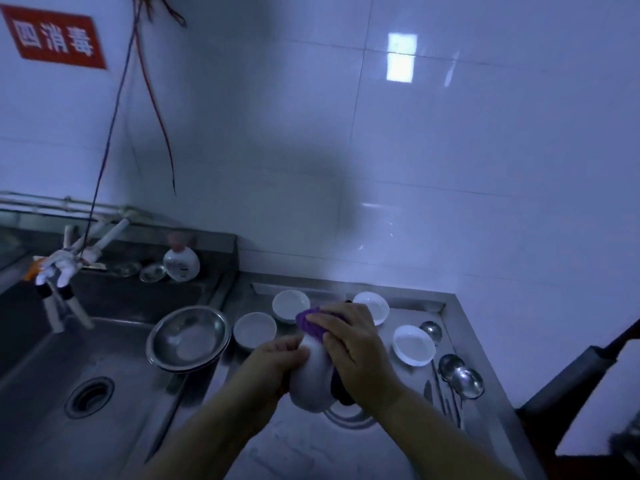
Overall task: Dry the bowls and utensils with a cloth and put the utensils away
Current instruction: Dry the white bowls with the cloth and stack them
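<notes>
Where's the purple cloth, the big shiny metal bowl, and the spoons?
purple cloth point(309, 322), head view, on the bunched part above the white bowl.
big metal bowl point(188, 337), head view, on its inner bottom.
spoons point(465, 377), head view, on the nearest spoon's scoop.

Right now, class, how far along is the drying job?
Early to midway. In hand: the left hand holds a white bowl while the right hand rubs it with the purple cloth. Left: the spoons still lie on the steel counter. Whether the white dishes are dry cannot be told.
</notes>
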